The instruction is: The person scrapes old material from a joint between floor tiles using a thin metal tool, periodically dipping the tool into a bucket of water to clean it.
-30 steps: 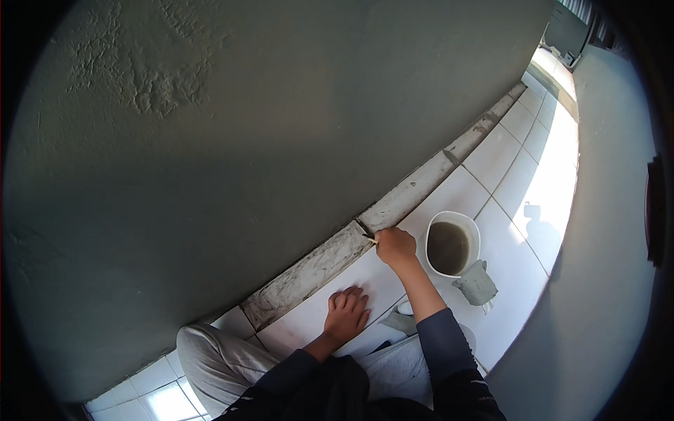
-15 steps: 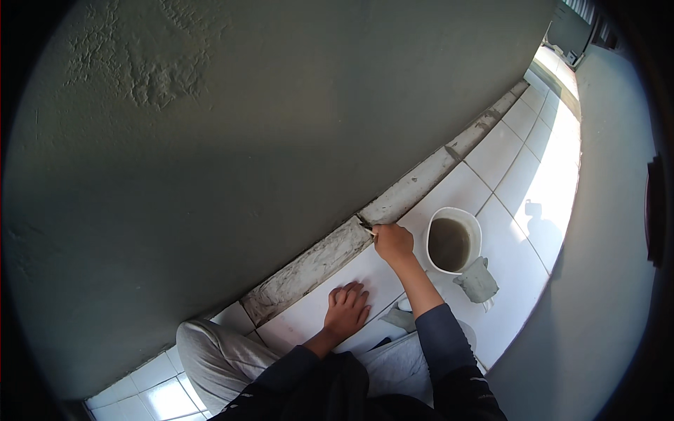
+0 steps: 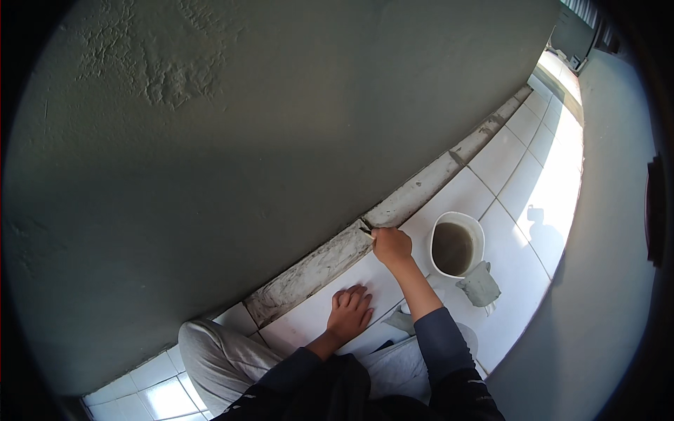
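Observation:
My right hand [image 3: 392,245] is closed around a small tool [image 3: 366,232] with a pale handle and a dark tip; most of the handle is hidden in the fist. Its tip touches the upright joint between two smudged white skirting tiles [image 3: 309,266] at the foot of the wall. Palm down, my left hand [image 3: 350,313] rests on a white floor tile [image 3: 309,316] with its fingers somewhat spread, holding nothing. To the right of my right hand stands a white bucket [image 3: 434,263] with murky grey-brown water [image 3: 453,248] in it.
A crumpled grey-green piece [image 3: 480,284], perhaps cloth or a bag, lies against the bucket. Another grey piece [image 3: 401,321] is partly hidden by my right forearm. The grey plastered wall [image 3: 267,140] rises at left; a paler wall [image 3: 604,210] bounds the narrow tiled passage at right.
The whole view has shifted slightly. My right hand stays at the tile joint with the tool, its fist turned a little; my left hand remains flat on the floor.

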Available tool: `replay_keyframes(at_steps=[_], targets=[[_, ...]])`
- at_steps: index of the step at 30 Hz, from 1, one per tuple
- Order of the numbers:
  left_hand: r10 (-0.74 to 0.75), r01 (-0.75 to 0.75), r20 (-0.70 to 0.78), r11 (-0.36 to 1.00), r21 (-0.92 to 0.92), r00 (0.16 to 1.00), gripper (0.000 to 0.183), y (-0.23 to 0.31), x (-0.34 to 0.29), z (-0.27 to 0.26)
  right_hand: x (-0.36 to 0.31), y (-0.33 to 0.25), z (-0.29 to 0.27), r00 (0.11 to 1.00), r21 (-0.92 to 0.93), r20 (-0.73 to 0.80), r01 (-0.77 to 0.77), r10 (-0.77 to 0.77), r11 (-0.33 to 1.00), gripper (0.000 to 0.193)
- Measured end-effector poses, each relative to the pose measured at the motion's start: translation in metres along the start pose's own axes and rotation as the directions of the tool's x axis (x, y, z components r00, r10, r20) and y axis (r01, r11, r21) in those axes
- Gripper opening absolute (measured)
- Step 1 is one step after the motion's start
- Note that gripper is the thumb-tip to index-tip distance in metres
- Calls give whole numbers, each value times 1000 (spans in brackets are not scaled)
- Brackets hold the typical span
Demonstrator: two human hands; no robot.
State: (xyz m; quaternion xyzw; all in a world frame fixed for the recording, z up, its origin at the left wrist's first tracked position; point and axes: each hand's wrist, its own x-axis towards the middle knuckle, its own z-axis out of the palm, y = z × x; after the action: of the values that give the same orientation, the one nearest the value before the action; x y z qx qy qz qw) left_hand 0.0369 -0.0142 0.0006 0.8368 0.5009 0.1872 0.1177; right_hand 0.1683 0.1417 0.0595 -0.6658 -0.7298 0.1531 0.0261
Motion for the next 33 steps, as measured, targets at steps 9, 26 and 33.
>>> replay_keyframes(at_steps=[9, 26, 33], targets=[[3, -3, -14, 1000, -6, 1000, 35, 1, 1, 1, -1, -6, 12, 998, 10, -44, 36, -35, 999, 20], [-5, 5, -13, 1000, 3, 1000, 36, -1, -2, 2, -19, -27, 40, 960, -112, -187, 191, -209, 975, 12], [-4, 4, -5, 1000, -23, 1000, 36, -2, -2, 1, -13, -19, 36, 978, -52, -120, 166, -172, 985, 12]])
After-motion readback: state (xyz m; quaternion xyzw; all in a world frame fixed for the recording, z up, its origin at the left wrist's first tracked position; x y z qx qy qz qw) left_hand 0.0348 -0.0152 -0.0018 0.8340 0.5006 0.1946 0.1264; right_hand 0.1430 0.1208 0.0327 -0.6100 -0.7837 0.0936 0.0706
